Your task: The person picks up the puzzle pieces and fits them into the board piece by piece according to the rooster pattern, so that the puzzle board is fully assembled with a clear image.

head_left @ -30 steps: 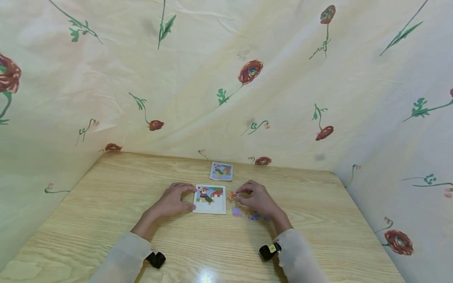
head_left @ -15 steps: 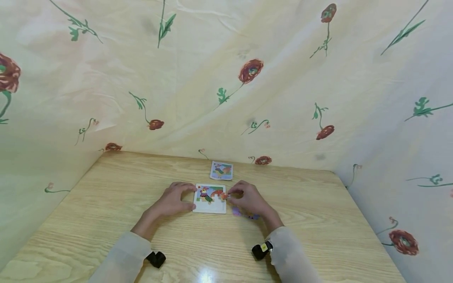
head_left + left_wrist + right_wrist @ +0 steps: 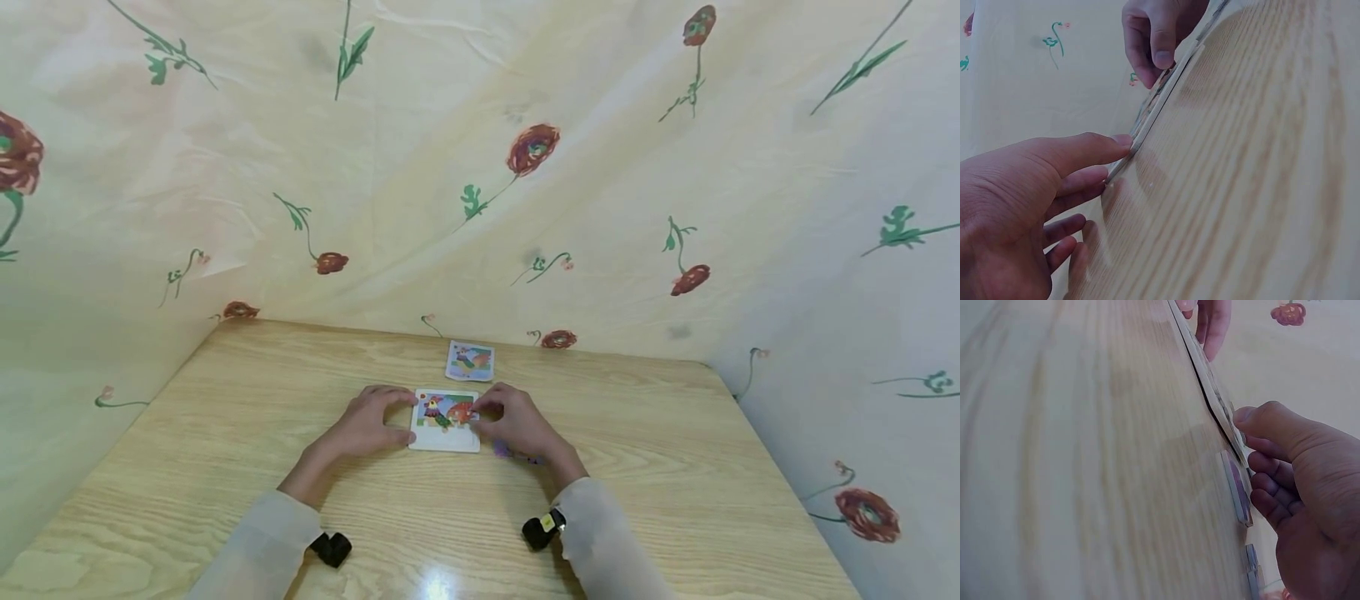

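Observation:
A white-framed jigsaw puzzle board [image 3: 442,441] lies on the wooden table, part filled with a bird picture, its lower strip white. My left hand [image 3: 365,425] holds the board's left edge, thumb at the near corner and index finger at the far one. At the right edge, my right hand [image 3: 516,423] pinches an orange puzzle piece [image 3: 468,412] between thumb and index finger, right over the picture. In the right wrist view, the thumb and fingertips meet at the board's edge and largely hide the piece.
A picture card [image 3: 470,362] with the same bird lies behind the board. Several loose purple-blue puzzle pieces [image 3: 503,449] lie right of the board, partly under my right hand. Flower-patterned cloth [image 3: 375,167] surrounds the table's back and sides.
My right hand has moved left from beside the board, carrying the orange puzzle piece onto the picture's right side. The left hand and board have stayed in place.

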Available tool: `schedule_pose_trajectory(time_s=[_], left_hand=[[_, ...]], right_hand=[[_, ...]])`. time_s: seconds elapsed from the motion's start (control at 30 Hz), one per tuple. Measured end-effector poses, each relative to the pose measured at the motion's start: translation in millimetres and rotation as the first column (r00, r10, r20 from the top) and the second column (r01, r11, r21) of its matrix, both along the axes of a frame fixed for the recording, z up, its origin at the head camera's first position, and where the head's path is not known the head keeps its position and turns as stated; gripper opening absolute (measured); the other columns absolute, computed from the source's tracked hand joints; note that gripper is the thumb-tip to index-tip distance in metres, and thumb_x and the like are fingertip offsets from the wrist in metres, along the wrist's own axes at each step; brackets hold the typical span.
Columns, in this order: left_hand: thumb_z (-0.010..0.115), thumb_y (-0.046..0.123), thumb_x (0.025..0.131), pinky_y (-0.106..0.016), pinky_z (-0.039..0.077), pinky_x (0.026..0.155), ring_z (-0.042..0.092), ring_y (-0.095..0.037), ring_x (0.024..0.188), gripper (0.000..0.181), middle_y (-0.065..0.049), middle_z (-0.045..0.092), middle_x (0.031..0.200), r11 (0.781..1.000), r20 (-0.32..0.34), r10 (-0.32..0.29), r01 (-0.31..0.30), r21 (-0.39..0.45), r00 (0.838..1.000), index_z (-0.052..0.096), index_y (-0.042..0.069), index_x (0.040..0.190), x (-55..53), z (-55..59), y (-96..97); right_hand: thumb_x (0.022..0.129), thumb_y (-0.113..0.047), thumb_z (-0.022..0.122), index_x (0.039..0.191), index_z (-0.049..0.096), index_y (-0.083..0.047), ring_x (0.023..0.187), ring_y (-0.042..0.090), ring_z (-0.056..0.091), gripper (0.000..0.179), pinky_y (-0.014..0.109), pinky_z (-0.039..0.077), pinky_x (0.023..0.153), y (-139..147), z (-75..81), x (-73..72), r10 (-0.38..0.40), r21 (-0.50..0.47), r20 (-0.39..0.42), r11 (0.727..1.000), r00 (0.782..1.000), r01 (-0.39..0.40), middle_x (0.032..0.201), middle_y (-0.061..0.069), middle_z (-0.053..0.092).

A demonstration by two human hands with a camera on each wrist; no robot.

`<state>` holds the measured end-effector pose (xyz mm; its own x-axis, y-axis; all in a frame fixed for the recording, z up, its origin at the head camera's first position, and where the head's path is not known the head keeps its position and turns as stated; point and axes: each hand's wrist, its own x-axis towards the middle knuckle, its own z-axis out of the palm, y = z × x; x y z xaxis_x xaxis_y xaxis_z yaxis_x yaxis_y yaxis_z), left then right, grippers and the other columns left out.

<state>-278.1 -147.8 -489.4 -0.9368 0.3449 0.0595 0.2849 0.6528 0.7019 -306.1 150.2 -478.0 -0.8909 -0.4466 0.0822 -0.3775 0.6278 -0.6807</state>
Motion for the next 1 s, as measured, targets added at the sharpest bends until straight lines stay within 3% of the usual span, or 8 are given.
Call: schedule_pose_trajectory(time_s=[1.0], left_hand=[[0.08, 0.035, 0.087, -0.073, 0.024, 0.117, 0.036, -0.04, 0.148, 0.052, -0.007, 0.055, 0.153, 1.0, -0.001, -0.005, 0.005, 0.002, 1.0, 0.066, 0.02, 0.135, -1.9, -0.4, 0.5]], right_hand=[[0.091, -0.019, 0.079, 0.112, 0.079, -0.012, 0.088, 0.014, 0.055, 0.022, 0.024, 0.049, 0.076, -4.4, 2.3, -0.7, 0.047, -0.026, -0.009, 0.999, 0.999, -0.047, 0.108, 0.002, 0.065]])
